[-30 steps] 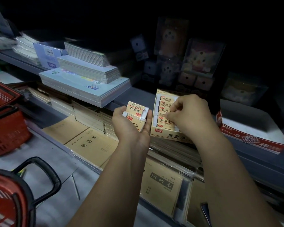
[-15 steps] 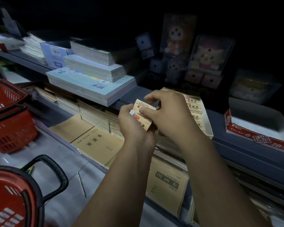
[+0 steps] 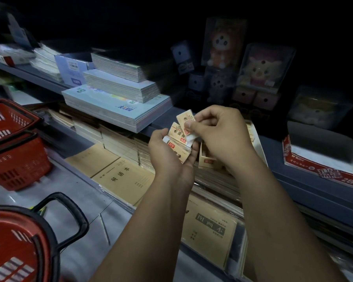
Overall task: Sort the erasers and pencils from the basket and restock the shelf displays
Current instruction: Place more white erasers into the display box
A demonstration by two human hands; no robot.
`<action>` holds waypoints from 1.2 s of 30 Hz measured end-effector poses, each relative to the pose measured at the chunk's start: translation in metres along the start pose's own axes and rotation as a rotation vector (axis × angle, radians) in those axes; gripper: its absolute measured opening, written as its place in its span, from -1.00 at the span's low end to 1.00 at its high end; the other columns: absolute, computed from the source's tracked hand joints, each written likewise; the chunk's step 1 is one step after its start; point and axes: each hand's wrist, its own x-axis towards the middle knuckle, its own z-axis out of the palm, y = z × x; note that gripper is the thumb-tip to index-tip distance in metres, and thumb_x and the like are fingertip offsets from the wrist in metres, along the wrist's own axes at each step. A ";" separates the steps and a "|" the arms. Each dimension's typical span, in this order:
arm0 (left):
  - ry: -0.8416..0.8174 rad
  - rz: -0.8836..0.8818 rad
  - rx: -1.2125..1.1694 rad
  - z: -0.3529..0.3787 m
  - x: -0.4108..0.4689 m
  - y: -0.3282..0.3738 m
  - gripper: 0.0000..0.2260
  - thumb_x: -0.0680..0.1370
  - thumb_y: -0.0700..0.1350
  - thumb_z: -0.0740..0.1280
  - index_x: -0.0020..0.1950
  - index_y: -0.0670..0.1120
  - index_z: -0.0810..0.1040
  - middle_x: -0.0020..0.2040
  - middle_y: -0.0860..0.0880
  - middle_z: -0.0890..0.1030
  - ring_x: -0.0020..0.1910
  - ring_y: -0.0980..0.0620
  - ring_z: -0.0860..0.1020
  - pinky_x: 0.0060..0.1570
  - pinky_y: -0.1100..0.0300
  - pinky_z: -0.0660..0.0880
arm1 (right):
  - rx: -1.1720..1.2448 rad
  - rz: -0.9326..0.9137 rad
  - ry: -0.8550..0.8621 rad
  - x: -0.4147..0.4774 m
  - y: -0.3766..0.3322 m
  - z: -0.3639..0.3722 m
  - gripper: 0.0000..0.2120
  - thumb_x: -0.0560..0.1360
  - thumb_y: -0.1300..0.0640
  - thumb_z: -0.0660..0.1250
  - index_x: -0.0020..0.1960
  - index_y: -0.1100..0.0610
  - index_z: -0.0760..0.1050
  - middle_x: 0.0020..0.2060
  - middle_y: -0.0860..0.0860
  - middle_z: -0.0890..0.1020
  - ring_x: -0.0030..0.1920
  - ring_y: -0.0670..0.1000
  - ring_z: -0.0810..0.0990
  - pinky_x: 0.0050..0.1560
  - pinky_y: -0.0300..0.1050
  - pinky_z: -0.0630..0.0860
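Note:
My left hand grips a small stack of tan-sleeved white erasers in front of the shelf. My right hand pinches one eraser by its sleeve and holds it tilted just above that stack. Behind my right hand, the cardboard eraser display box sits on the blue shelf, mostly hidden. A red basket with a black handle is at the lower left; its contents are not visible.
Another red basket stands at the left. Stacked notebooks overhang the shelf above tan exercise books. A red-and-white 2B box sits at the right, and boxed plush toys stand behind in the dark.
My right hand left the display box, came over to the stack in my left hand and lifted one eraser off its top. The camera shifted slightly.

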 end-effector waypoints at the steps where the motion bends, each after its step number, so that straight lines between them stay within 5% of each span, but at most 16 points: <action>1: 0.013 -0.001 0.001 0.000 0.000 0.000 -0.76 0.57 -0.06 0.27 0.06 -0.18 0.63 -0.09 -0.14 0.71 -0.12 -0.08 0.65 -0.17 0.14 0.60 | 0.059 0.025 0.011 0.000 -0.001 -0.003 -0.90 0.48 0.15 0.52 -0.10 0.10 0.60 -0.29 0.00 0.69 -0.38 -0.12 0.67 -0.43 -0.18 0.56; 7: 0.067 -0.029 -0.003 0.000 0.000 -0.004 -0.81 0.55 -0.08 0.28 0.06 -0.16 0.56 -0.08 -0.15 0.63 -0.16 -0.09 0.59 -0.17 0.11 0.59 | 0.276 0.108 0.052 -0.002 0.000 -0.033 -0.74 0.52 0.26 0.43 0.17 0.07 0.51 -0.26 0.11 0.71 -0.39 -0.03 0.62 -0.41 -0.19 0.50; 12: 0.105 -0.040 0.009 0.002 -0.004 -0.006 -0.79 0.55 -0.09 0.30 0.12 -0.17 0.57 -0.01 -0.17 0.64 -0.11 -0.12 0.62 0.05 0.05 0.63 | 0.212 0.132 0.153 -0.004 0.009 -0.056 -0.84 0.54 0.29 0.39 0.08 0.13 0.51 -0.33 0.10 0.72 -0.32 0.08 0.70 -0.32 -0.10 0.61; 22: 0.118 -0.033 0.017 0.003 -0.009 -0.006 -0.82 0.56 -0.11 0.31 0.10 -0.15 0.55 0.01 -0.17 0.65 -0.08 -0.12 0.63 0.14 0.00 0.61 | -0.048 0.037 0.270 -0.014 0.025 -0.080 -0.81 0.55 0.27 0.40 0.10 0.04 0.57 -0.36 0.05 0.66 -0.33 -0.03 0.72 -0.32 -0.15 0.62; 27: 0.127 -0.028 0.020 0.002 -0.009 -0.005 -0.81 0.55 -0.10 0.31 0.11 -0.15 0.55 0.04 -0.18 0.65 -0.05 -0.13 0.63 0.13 0.01 0.62 | -0.211 0.008 0.283 -0.014 0.033 -0.083 -0.90 0.53 0.14 0.44 0.02 -0.01 0.60 -0.36 -0.06 0.66 -0.30 -0.23 0.63 -0.46 -0.43 0.38; 31: 0.133 -0.025 0.020 0.003 -0.011 -0.004 -0.84 0.56 -0.12 0.31 0.07 -0.16 0.56 0.01 -0.18 0.65 -0.10 -0.12 0.62 0.15 0.00 0.61 | -0.315 0.003 0.244 -0.017 0.037 -0.083 -0.88 0.54 0.07 0.46 0.05 0.04 0.60 -0.36 -0.10 0.64 -0.35 -0.33 0.58 -0.47 -0.47 0.36; 36: 0.145 -0.023 0.030 0.001 -0.011 -0.004 -0.82 0.55 -0.12 0.31 0.10 -0.17 0.55 0.06 -0.19 0.65 -0.09 -0.13 0.62 0.06 0.05 0.64 | -0.524 -0.034 0.146 -0.017 0.038 -0.082 -0.66 0.48 -0.05 0.50 0.19 0.03 0.54 -0.09 -0.05 0.64 -0.12 -0.12 0.60 -0.34 -0.33 0.37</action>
